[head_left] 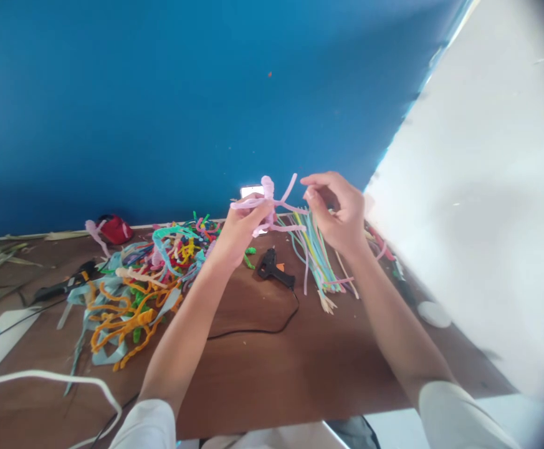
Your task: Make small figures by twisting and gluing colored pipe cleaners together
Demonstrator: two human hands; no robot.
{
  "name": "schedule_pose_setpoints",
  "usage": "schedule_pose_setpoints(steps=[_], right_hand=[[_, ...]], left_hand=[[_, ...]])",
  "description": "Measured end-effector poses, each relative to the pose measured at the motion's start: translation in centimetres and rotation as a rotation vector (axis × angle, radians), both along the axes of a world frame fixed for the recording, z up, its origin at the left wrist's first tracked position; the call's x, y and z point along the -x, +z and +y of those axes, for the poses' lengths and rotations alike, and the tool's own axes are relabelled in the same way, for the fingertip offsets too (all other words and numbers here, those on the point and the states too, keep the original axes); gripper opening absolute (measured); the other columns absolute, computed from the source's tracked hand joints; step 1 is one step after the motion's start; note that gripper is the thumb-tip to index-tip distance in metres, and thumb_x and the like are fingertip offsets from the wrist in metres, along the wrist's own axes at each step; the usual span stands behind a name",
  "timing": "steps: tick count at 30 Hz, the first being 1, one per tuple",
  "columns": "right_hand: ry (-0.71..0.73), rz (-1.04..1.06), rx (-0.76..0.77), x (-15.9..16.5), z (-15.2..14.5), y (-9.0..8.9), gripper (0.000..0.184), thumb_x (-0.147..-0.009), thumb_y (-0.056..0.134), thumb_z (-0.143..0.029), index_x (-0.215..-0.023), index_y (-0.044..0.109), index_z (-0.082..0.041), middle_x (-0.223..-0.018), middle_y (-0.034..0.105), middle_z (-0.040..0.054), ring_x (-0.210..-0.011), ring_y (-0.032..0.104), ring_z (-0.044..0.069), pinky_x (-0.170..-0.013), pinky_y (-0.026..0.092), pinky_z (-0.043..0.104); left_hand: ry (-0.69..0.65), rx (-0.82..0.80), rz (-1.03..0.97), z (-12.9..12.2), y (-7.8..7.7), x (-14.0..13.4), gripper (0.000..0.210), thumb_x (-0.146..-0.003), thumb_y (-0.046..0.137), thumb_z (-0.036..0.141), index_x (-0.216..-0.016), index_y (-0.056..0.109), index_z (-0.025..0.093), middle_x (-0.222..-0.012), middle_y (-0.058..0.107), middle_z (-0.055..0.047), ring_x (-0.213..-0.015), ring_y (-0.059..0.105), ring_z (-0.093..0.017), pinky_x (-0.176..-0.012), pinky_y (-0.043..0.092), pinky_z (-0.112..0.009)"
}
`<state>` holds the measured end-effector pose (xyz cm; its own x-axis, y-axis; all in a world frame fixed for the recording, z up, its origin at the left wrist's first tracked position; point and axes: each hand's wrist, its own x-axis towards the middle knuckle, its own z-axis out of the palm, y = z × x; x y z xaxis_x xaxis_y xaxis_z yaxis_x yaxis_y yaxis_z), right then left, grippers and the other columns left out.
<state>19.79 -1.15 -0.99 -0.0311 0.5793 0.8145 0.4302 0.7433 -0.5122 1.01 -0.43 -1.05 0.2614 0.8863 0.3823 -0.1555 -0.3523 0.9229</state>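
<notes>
Pale pink pipe cleaners, twisted into a small shape with several loose ends sticking out, are held up above the table. My left hand is closed around the middle of this shape. Just right of its loose ends hovers my right hand, thumb and index finger slightly apart, with nothing visible between them. Behind the left hand stands a phone with a bright screen, partly hidden. A black glue gun lies on the table below the hands.
A tangled heap of colourful pipe cleaners covers the table at left. Straight pipe cleaners lie in a bundle at right. The glue gun's cord crosses the middle. A blue wall closes off the back, a white wall the right.
</notes>
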Motion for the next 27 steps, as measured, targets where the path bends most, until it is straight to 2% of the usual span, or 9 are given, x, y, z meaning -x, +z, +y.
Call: schedule_pose_setpoints(steps=[3,6,9,16,19,23,27], right_hand=[[0.033,-0.205,-0.176,-0.6,0.5,-0.1,0.020,-0.093,0.060,-0.026,-0.110,0.070,-0.030,-0.100,0.069,0.0047,-0.086,0.063,0.019,-0.073,0.049,0.034],[0.053,-0.303,-0.268,-0.7,0.9,-0.4,0.027,-0.093,0.059,-0.020,-0.115,0.070,-0.033,-0.106,0.070,0.0043,-0.094,0.065,0.019,-0.078,0.051,0.034],[0.058,-0.327,-0.273,-0.7,1.0,-0.5,0.027,-0.094,0.057,-0.020,-0.113,0.071,-0.033,-0.106,0.071,0.0041,-0.095,0.066,0.018,-0.080,0.051,0.034],[0.134,-0.411,-0.250,-0.9,1.0,-0.5,0.034,-0.097,0.045,-0.017,-0.120,0.066,-0.031,-0.115,0.069,0.0068,-0.106,0.065,0.020,-0.089,0.052,0.037],[0.121,-0.438,-0.260,-1.0,1.2,-0.7,0.029,-0.097,0.047,-0.017,-0.115,0.067,-0.029,-0.112,0.069,0.0072,-0.103,0.064,0.020,-0.086,0.051,0.036],[0.027,-0.438,-0.226,-0.6,1.2,-0.8,0.012,-0.096,0.054,-0.026,-0.095,0.066,-0.025,-0.095,0.068,0.0057,-0.089,0.061,0.020,-0.079,0.047,0.035],[0.042,-0.306,-0.018,0.8,0.9,-0.9,0.023,-0.098,0.051,-0.032,-0.079,0.056,-0.021,-0.080,0.057,0.0027,-0.074,0.052,0.016,-0.068,0.040,0.032]], left_hand=[[-0.033,0.072,-0.039,-0.1,0.2,-0.1,0.033,-0.087,0.061,0.034,-0.060,0.052,0.017,-0.066,0.049,0.000,-0.063,0.047,-0.009,-0.059,0.042,-0.023],[-0.106,0.148,-0.068,-0.2,0.2,-0.3,0.032,-0.087,0.063,0.038,-0.064,0.055,0.017,-0.067,0.047,0.000,-0.063,0.045,-0.009,-0.057,0.040,-0.023],[-0.128,0.190,-0.062,-0.2,-0.1,-0.4,0.027,-0.087,0.063,0.041,-0.073,0.060,0.018,-0.069,0.049,0.000,-0.063,0.045,-0.010,-0.056,0.040,-0.023],[-0.170,0.146,-0.044,0.0,-0.4,-0.5,0.030,-0.085,0.067,0.042,-0.072,0.059,0.016,-0.070,0.054,0.000,-0.065,0.049,-0.010,-0.059,0.043,-0.023],[-0.195,0.122,-0.004,0.0,-0.4,-0.4,0.031,-0.088,0.064,0.041,-0.071,0.058,0.016,-0.069,0.055,0.000,-0.063,0.049,-0.009,-0.059,0.042,-0.023],[-0.104,-0.011,0.151,0.0,-0.4,-0.4,0.036,-0.092,0.057,0.042,-0.066,0.056,0.017,-0.066,0.054,0.000,-0.062,0.050,-0.010,-0.060,0.042,-0.025],[0.073,-0.202,0.298,-0.2,-0.3,-0.2,0.034,-0.095,0.053,0.043,-0.070,0.054,0.019,-0.067,0.056,0.000,-0.061,0.050,-0.012,-0.058,0.041,-0.026]])
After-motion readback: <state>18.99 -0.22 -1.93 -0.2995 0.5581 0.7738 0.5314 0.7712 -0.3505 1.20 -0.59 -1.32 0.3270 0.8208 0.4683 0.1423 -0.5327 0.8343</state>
